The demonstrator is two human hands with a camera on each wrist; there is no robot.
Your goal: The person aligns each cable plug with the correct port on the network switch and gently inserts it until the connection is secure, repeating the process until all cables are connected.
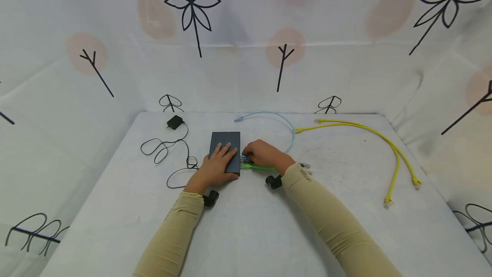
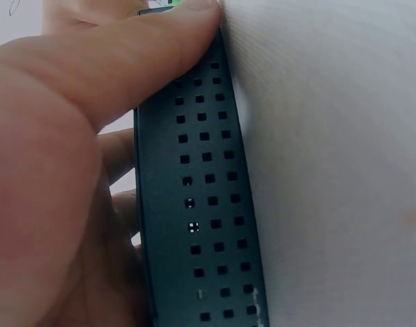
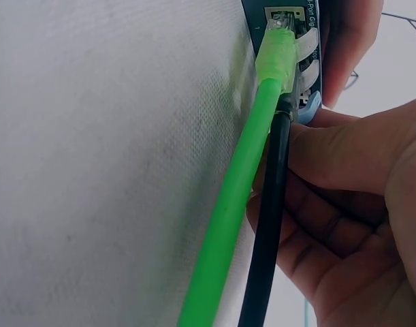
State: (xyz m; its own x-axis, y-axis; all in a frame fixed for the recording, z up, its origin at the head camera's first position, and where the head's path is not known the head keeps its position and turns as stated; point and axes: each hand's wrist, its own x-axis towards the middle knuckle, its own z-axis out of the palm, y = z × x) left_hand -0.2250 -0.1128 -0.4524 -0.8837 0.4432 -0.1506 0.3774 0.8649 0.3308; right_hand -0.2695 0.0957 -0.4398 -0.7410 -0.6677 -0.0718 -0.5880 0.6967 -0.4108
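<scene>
A dark network switch [image 1: 226, 137] lies on the white table with my left hand [image 1: 215, 168] spread over its top. The left thumb [image 2: 133, 58] lies along the perforated near side. My right hand [image 1: 265, 153] is at the port side, its thumb and fingers pinching the light blue plug [image 3: 310, 109] of a network cable at a port. Beside it, a green network cable [image 3: 228, 204] and a black network cable [image 3: 265, 225] run from the ports. The light blue cable [image 1: 290, 125] curves behind the right hand to its loose end [image 1: 239, 119].
A black power adapter [image 1: 174, 122] sits back left, its thin cord [image 1: 165, 143] looping toward the switch. Yellow network cables [image 1: 369, 128] arc across the right side. Clear plugs [image 1: 305, 165] lie by the right wrist. Patterned white cloth walls [image 1: 238, 80] enclose the table.
</scene>
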